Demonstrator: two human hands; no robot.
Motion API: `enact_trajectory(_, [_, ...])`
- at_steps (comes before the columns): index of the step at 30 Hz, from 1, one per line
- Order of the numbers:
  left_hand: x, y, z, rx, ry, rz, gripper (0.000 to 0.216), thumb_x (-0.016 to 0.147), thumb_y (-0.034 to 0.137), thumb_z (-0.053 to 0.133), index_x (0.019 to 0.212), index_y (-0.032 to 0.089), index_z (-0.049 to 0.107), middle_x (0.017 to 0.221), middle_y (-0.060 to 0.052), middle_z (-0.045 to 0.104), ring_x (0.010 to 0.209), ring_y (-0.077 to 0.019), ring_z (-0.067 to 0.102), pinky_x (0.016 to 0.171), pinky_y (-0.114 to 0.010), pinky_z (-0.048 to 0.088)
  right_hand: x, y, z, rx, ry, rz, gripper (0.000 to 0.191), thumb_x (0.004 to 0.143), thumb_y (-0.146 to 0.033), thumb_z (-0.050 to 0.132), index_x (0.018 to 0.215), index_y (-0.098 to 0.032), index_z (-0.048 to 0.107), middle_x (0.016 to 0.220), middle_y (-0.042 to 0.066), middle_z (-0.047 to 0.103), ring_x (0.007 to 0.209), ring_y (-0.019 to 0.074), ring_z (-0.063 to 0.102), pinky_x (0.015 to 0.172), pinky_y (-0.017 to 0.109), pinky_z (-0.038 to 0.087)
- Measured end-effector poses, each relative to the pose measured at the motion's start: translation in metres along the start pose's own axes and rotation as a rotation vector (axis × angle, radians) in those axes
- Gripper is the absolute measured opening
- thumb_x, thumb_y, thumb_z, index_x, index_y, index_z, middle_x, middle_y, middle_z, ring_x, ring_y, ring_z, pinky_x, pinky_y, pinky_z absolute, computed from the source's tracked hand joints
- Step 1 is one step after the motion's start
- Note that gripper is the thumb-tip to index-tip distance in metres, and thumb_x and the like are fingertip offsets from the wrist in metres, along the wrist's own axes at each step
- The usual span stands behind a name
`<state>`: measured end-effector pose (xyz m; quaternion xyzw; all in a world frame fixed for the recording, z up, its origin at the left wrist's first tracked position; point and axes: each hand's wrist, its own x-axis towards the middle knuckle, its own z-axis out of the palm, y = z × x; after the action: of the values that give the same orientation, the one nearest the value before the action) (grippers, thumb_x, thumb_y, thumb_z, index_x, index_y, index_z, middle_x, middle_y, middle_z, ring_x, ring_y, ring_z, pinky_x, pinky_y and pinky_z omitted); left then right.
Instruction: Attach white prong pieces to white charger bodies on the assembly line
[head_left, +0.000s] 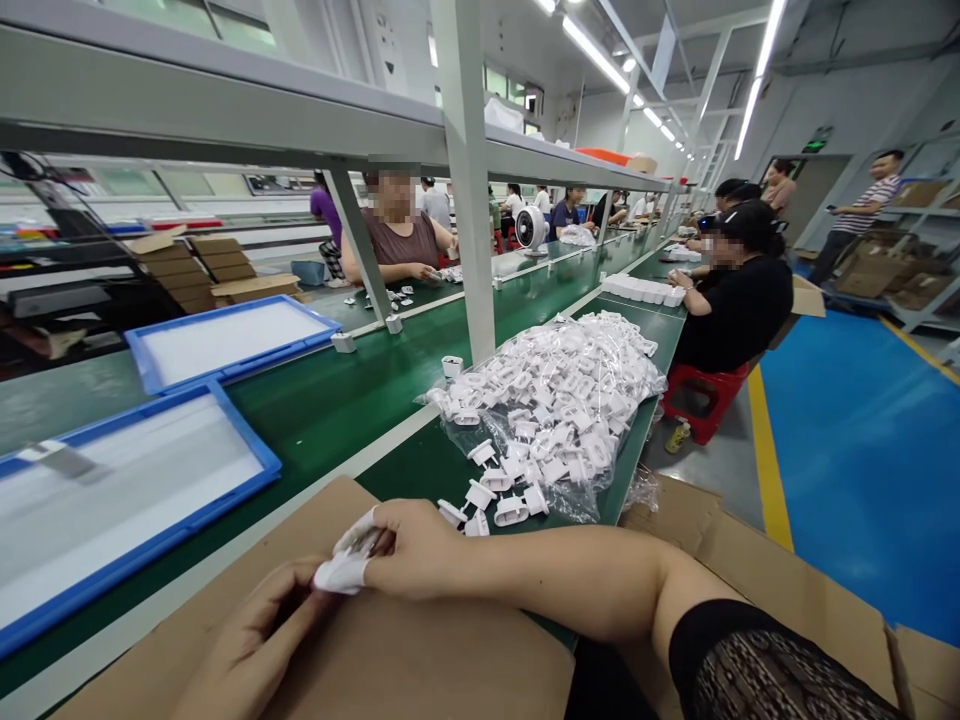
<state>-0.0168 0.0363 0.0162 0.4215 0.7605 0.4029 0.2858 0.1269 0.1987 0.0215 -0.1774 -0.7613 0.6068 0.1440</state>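
Head view: a white plastic part is held between both hands, above a brown cardboard sheet. The right hand has its fingers closed on it, and the left hand pinches its lower end. Beyond this part, a clear plastic bag of similar white pieces lies on the green desk.

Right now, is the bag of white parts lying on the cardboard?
No, the bag lies on the green conveyor belt, beyond the cardboard.

Blue-framed trays lie on the green conveyor belt, with a white desk fan farther along.
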Motion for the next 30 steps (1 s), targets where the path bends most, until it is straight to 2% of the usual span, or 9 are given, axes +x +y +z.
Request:
enact_trajectory(2, [0.0,0.001,0.001,-0.008,0.038,-0.052,0.051,0.083,0.076,0.061,0.105,0.03,0.067,0.117,-0.001,0.073,0.113,-0.0298,0.068,0.091,-0.032,0.057,-0.001,-0.006,-0.004,-0.052,0.019,-0.074,0.035,0.072,-0.02,0.079,0.107,-0.025,0.077,0.105,0.0,0.072,0.08,0.0123,0.065,0.071,0.02,0.051])
enact_trajectory(5, [0.0,0.005,0.002,0.003,0.213,-0.13,0.061,0.078,0.085,0.057,0.092,0.027,0.067,0.104,-0.003,0.074,0.104,-0.0315,0.068,0.083,-0.033,0.057,-0.006,-0.016,-0.01,-0.165,-0.016,-0.173,0.026,0.076,-0.018,0.073,0.102,-0.021,0.074,0.108,0.002,0.07,0.081,0.0129,0.063,0.07,0.021,0.05])
enact_trajectory(10, [0.001,0.013,0.012,-0.167,0.292,-0.063,0.059,0.081,0.08,0.06,0.071,0.022,0.059,0.098,-0.005,0.073,0.091,-0.026,0.066,0.077,-0.032,0.055,-0.012,-0.022,-0.01,-0.492,-0.228,-0.357,0.02,0.08,-0.023,0.069,0.099,-0.016,0.072,0.095,0.006,0.066,0.086,0.019,0.063,0.072,0.027,0.047])
enact_trajectory(14, [0.005,0.009,0.016,-0.324,0.372,-0.076,0.057,0.079,0.077,0.067,0.072,0.021,0.059,0.094,-0.006,0.072,0.088,-0.0238,0.066,0.081,-0.034,0.057,-0.013,-0.022,-0.006,-0.633,-0.4,-0.336,0.02,0.084,-0.029,0.07,0.099,-0.018,0.076,0.098,0.007,0.069,0.087,0.0229,0.065,0.063,0.029,0.044])
enact_trajectory(18, [0.026,0.025,-0.005,-0.275,0.379,-0.163,0.058,0.076,0.077,0.069,0.084,0.019,0.068,0.087,-0.008,0.073,0.082,-0.026,0.067,0.076,-0.038,0.056,-0.015,-0.026,-0.006,-0.661,-0.449,-0.332,0.021,0.084,-0.028,0.07,0.101,-0.019,0.077,0.102,0.007,0.071,0.089,0.024,0.068,0.058,0.03,0.043])
enact_trajectory(21, [0.061,0.062,-0.024,-0.043,0.468,0.022,0.049,0.083,0.069,0.066,0.091,0.021,0.069,0.094,-0.007,0.073,0.09,-0.0258,0.066,0.082,-0.037,0.054,-0.016,-0.028,-0.007,-0.736,-0.455,-0.353,0.026,0.085,-0.027,0.067,0.108,-0.019,0.076,0.11,0.009,0.069,0.092,0.026,0.069,0.057,0.033,0.045])
enact_trajectory(23, [0.095,0.09,-0.029,0.212,0.382,0.141,0.042,0.088,0.06,0.065,0.107,0.022,0.069,0.11,-0.007,0.072,0.103,-0.0272,0.065,0.091,-0.038,0.052,-0.017,-0.029,-0.008,-0.751,-0.463,-0.349,0.025,0.086,-0.026,0.066,0.107,-0.019,0.075,0.112,0.009,0.067,0.09,0.026,0.069,0.056,0.035,0.047])
enact_trajectory(26, [0.156,0.12,-0.022,0.579,0.208,0.248,0.056,0.092,0.052,0.061,0.137,0.019,0.059,0.136,-0.013,0.063,0.113,-0.0293,0.064,0.093,-0.04,0.052,-0.019,-0.031,-0.01,-0.749,-0.481,-0.352,0.022,0.088,-0.027,0.065,0.107,-0.02,0.074,0.113,0.008,0.066,0.089,0.0261,0.069,0.058,0.037,0.052])
enact_trajectory(30, [0.232,0.122,0.005,0.741,0.031,0.314,0.078,0.089,0.033,0.064,0.158,0.012,0.037,0.163,-0.019,0.037,0.141,-0.0351,0.045,0.113,-0.045,0.04,-0.021,-0.034,-0.014,-0.753,-0.506,-0.342,0.021,0.092,-0.025,0.061,0.108,-0.018,0.073,0.115,0.008,0.065,0.096,0.0268,0.069,0.059,0.037,0.054])
